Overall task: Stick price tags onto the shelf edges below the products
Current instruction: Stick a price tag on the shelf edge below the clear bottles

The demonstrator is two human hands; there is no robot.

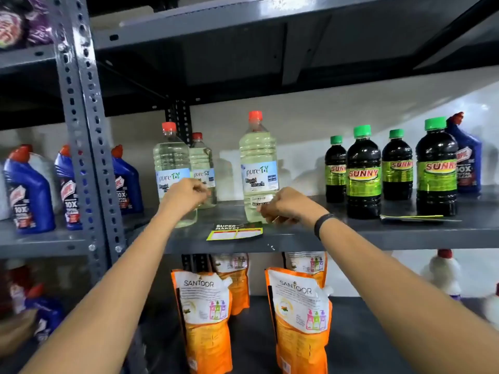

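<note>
Green-edged price tag (235,231) lies flat, lengthwise along shelf edge (378,240).

Grey painted steel racking (378,233) on perforated angle-iron uprights (89,147) stands against a plain pale wall (310,122), its upper shelf throwing shadow across the wall.

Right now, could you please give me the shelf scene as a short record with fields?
setting: grey metal shelving stocked with cleaning products
price tag: price tag lies flat on the middle shelf, near the front edge, not yet stuck on
left hand: left hand closed, raised before the clear bleach bottles
right hand: right hand closed, just right of the tag; contents unclear
right of hands: dark green-capped bottles
shelf below: orange refill pouches
left bay: blue cleaner bottles
</note>
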